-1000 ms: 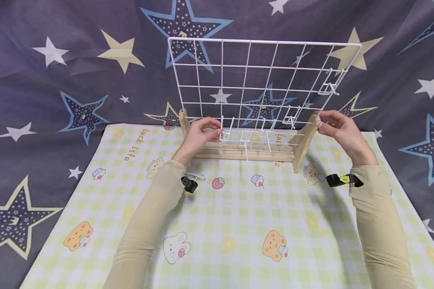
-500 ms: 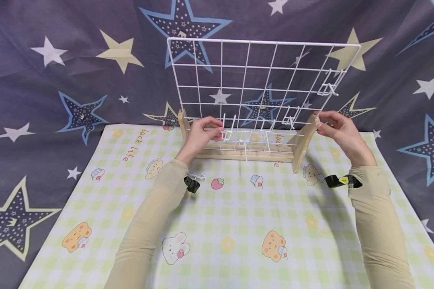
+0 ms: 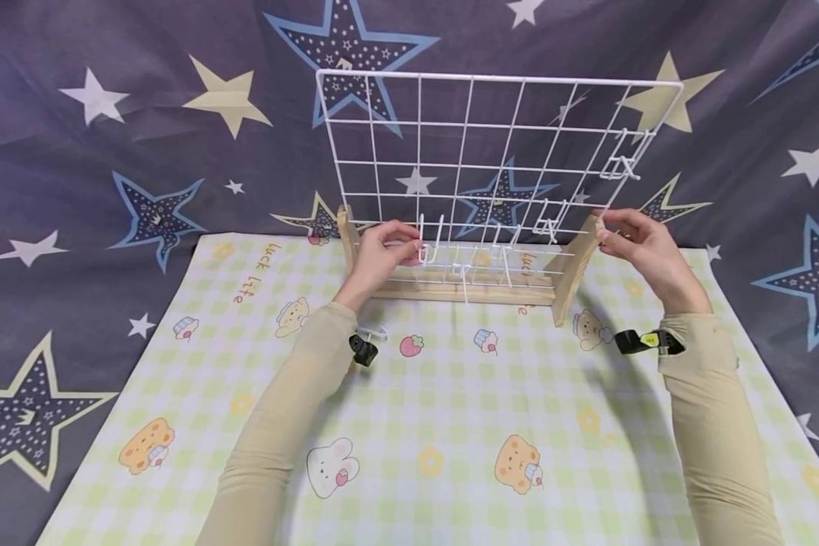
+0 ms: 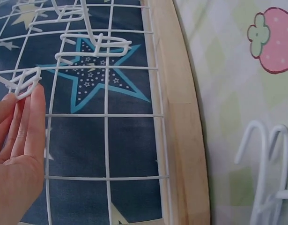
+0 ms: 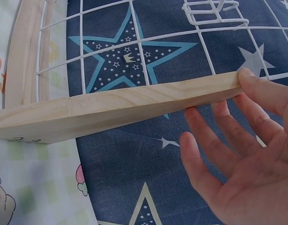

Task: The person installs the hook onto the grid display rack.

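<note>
A white wire grid (image 3: 498, 78) stands upright in a wooden base (image 3: 464, 293). My left hand (image 3: 377, 256) pinches a white wire hook (image 4: 27, 84) between thumb and fingers at the lower left of the grid; in the head view its two prongs point up against the bars. On the other side, my right hand (image 3: 644, 249) grips the top of the base's right side post (image 5: 144, 96), thumb on its near edge and fingers spread along the outer face. Several similar white hooks hang on the grid, one of them at upper right (image 3: 619, 167).
Another white hook (image 4: 261, 173) lies on the checked tablecloth (image 3: 437, 402), partly behind the left wrist's black camera (image 3: 364, 349) in the head view. A dark curtain with stars (image 3: 157, 152) hangs close behind the rack.
The left hand has shifted slightly to the right with its hook, whose prongs have moved a little along the bars. The right hand keeps its grip on the post.
</note>
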`<state>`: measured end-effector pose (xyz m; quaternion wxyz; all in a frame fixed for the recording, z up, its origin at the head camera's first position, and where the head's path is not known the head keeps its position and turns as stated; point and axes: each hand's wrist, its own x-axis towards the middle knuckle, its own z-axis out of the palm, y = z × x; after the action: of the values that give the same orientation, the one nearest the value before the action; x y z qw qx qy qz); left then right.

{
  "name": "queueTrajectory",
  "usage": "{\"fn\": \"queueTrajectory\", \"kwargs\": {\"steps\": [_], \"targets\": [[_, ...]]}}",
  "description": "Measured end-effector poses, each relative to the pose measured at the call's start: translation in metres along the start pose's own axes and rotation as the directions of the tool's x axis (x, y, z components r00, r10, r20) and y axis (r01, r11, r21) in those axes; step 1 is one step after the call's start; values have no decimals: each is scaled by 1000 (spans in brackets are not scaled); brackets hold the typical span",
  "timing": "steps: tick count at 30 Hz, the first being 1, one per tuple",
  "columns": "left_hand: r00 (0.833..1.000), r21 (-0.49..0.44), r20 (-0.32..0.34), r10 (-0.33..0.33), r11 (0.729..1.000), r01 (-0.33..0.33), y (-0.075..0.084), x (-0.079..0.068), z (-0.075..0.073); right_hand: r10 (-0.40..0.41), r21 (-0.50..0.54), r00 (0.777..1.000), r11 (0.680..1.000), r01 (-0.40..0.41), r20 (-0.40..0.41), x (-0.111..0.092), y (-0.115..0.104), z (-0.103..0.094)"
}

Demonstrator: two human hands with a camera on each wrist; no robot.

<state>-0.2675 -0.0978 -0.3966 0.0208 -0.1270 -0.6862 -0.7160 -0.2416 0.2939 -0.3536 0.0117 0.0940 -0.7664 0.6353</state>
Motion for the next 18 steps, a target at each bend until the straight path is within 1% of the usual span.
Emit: {"fn": "queueTrajectory", "kwargs": {"steps": [4, 9, 14, 18], "targets": [[1000, -15, 7, -7, 1000, 7, -3, -2, 0, 9, -13, 1000, 1000, -9, -5, 0, 0, 0], [1000, -13, 27, -8, 1000, 8, -9, -4, 0, 12, -12, 1000, 1000, -12, -15, -1, 0, -1], [1000, -37, 14, 3, 999, -3, -16, -5, -1, 4, -3, 1000, 1000, -4, -14, -2, 0, 0], [1000, -37, 10, -11, 999, 11, -21, -8, -5, -4, 20, 1000, 1000, 4, -10, -1, 1, -1]]}}
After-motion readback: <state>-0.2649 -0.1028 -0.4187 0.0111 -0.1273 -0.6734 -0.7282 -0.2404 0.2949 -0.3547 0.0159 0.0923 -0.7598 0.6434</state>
